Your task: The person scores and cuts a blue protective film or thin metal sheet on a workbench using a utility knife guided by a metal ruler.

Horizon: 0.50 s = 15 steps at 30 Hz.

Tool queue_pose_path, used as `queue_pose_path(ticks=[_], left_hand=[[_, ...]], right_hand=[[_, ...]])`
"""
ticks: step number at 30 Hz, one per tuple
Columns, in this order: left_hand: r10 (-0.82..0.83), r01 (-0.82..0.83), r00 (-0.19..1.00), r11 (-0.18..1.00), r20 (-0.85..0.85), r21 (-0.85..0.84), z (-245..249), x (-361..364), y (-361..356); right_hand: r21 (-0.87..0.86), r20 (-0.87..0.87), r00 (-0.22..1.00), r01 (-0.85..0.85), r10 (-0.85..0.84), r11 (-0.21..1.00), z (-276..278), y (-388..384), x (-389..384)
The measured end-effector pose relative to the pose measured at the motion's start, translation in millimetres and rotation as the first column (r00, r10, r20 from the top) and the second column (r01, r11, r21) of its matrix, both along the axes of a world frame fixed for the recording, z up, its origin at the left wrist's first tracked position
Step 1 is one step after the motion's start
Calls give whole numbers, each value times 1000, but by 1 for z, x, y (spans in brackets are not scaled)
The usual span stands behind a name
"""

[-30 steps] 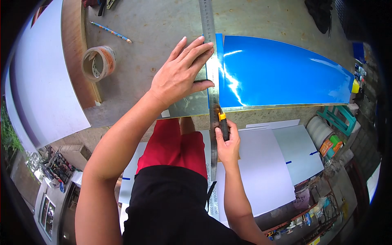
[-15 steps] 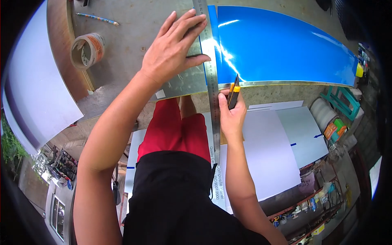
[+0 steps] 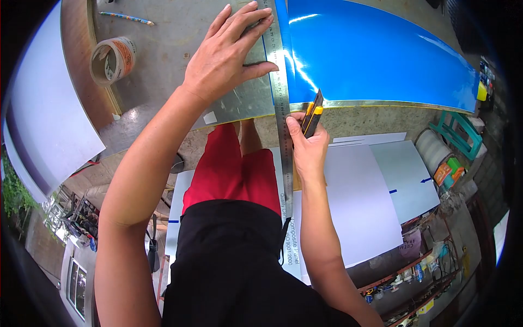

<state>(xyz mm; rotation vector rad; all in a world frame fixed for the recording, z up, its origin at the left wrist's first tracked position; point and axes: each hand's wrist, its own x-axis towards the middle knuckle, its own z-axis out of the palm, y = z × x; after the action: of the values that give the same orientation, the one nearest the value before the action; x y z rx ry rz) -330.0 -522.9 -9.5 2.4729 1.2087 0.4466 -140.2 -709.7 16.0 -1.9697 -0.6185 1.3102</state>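
A long steel ruler runs from the table's far side over the near edge toward my body, along the left side of a glossy blue sheet. My left hand lies with fingers spread, its fingertips and thumb at the ruler's left edge. In my right hand is a black and yellow utility knife, its blade pointing up and away from me. That hand is at the table's near edge, with fingers close to the ruler. A narrow blue strip shows between the ruler and the larger blue area.
A tape roll and a patterned pencil lie on the metal table at left. A curved white sheet stands at far left. Below the table are pale panels and a teal stool.
The view has shifted slightly, so the table things sit a little higher and further left. My right hand has turned the knife slightly; my left hand stays by the ruler.
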Motion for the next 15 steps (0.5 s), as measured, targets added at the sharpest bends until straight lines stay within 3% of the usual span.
queue_pose_path(ticks=[4, 6, 15], left_hand=[[0, 0, 1000, 1000, -8, 15, 5, -1, 2], [-83, 71, 994, 984, -69, -164, 19, -4, 6], [-77, 69, 996, 984, -45, -163, 19, -4, 6]], right_hand=[[-18, -6, 1000, -9, 8, 1000, 1, 1, 1], [-28, -10, 1000, -6, 6, 1000, 0, 1, 2], [-57, -19, 1000, -16, 15, 998, 0, 2, 5]])
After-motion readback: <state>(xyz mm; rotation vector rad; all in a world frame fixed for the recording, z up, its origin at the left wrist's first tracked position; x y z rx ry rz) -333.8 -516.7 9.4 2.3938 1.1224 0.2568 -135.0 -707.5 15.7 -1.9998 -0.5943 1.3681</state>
